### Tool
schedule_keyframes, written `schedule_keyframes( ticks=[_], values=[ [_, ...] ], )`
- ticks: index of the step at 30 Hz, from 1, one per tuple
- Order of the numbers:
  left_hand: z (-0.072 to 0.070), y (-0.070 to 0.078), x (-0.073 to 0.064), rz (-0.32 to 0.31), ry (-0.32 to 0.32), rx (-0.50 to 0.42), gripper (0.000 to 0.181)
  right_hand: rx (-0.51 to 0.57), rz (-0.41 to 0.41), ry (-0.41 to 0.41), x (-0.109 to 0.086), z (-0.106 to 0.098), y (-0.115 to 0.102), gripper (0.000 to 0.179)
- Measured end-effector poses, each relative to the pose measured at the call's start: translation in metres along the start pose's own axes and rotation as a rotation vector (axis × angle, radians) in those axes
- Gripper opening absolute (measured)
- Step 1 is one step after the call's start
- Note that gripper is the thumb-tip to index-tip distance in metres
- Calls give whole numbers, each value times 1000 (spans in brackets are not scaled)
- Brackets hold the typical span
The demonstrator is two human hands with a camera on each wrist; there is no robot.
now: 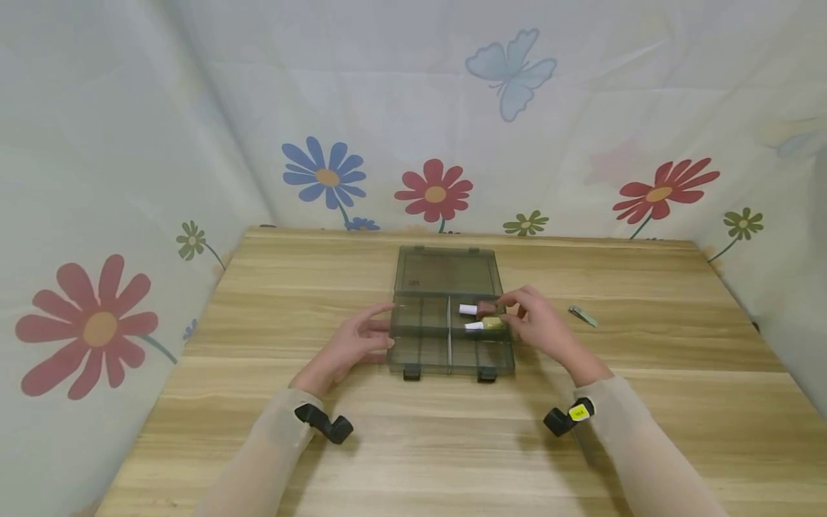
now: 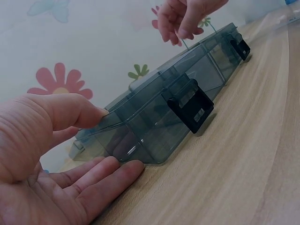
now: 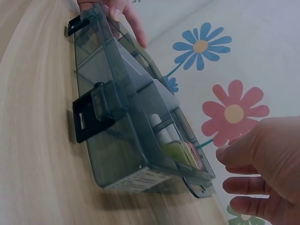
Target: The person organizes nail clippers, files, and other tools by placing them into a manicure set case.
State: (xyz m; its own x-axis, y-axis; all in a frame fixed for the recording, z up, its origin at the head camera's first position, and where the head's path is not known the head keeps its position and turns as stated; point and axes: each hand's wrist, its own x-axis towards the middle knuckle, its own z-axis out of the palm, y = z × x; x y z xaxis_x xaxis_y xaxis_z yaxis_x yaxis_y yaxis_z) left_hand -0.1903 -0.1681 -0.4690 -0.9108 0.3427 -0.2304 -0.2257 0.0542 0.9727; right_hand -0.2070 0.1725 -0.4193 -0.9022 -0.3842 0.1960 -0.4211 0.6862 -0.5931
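A smoky clear plastic compartment box [image 1: 418, 353] sits on the table with its lid [image 1: 446, 271] folded back. My left hand [image 1: 352, 345] holds its left side, thumb at the upper rim and fingers low against the wall. In the right part of the box lie two nail polish bottles with white caps, a brownish-red one [image 1: 486, 309] and a yellow-green one [image 1: 493, 323]. Just beside them, over the right rim, is my right hand [image 1: 539, 327]. Its fingers bend loosely, apart from the bottles in the right wrist view, and nothing shows between them.
A nail clipper [image 1: 583, 316] lies on the wooden table [image 1: 420, 445] to the right of the box. Two black latches [image 1: 487, 374] hang on the box's front. Behind the table's far edge hangs a flower-printed cloth [image 1: 388, 93].
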Motion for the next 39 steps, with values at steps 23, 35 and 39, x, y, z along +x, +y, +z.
schedule_keyframes(
  ticks=[23, 35, 39],
  values=[
    [0, 3, -2, -11, 8, 1, 67, -3, 23, 120, -21, -29, 37, 22],
    [0, 5, -1, -15, 6, -6, 68, -20, 100, 156, -31, -41, 58, 21],
    [-1, 4, 0, -13, 5, -6, 68, -31, 133, 152, -33, -43, 65, 23]
  ],
)
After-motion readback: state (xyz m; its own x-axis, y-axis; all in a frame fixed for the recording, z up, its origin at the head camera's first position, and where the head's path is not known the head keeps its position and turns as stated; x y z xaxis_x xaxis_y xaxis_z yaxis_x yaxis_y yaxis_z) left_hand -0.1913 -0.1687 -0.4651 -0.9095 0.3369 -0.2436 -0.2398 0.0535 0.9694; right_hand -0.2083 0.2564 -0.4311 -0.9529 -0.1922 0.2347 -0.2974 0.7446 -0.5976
